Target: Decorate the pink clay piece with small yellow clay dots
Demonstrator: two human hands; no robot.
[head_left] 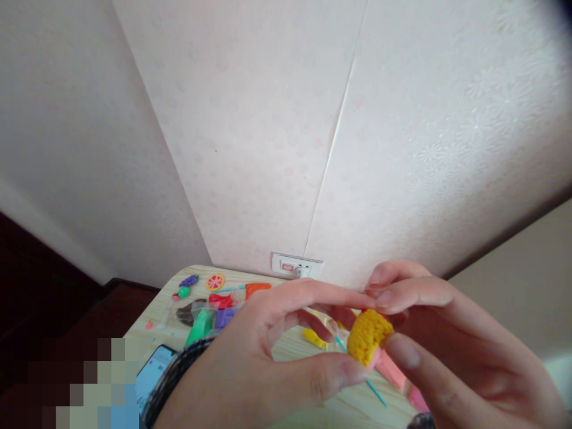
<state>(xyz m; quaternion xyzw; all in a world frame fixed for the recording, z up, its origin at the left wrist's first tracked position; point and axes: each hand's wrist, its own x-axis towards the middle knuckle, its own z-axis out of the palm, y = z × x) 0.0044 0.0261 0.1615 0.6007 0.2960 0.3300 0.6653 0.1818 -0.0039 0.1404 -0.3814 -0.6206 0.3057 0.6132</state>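
Between both hands, above the table, is a small yellow clay piece [367, 338] with a dimpled, bumpy surface. A bit of red shows at its top edge. My left hand [286, 351] grips it from the left, thumb below and forefinger above. From the right, my right hand [440, 333] pinches it with the thumb against its side and the fingertips at its top. Under the hands lie a thin teal modelling stick [376, 393], a strip of yellow clay [314, 338] and pink clay [393, 370], partly hidden by the fingers.
On the wooden table [147, 313] lie clay packs in green [199, 326], purple [226, 317], red [220, 301] and orange [258, 290]. Small clay fruit shapes, including purple grapes [189, 280], sit at the back left. A phone [157, 368] lies near my left sleeve. A wall socket [297, 265] is behind.
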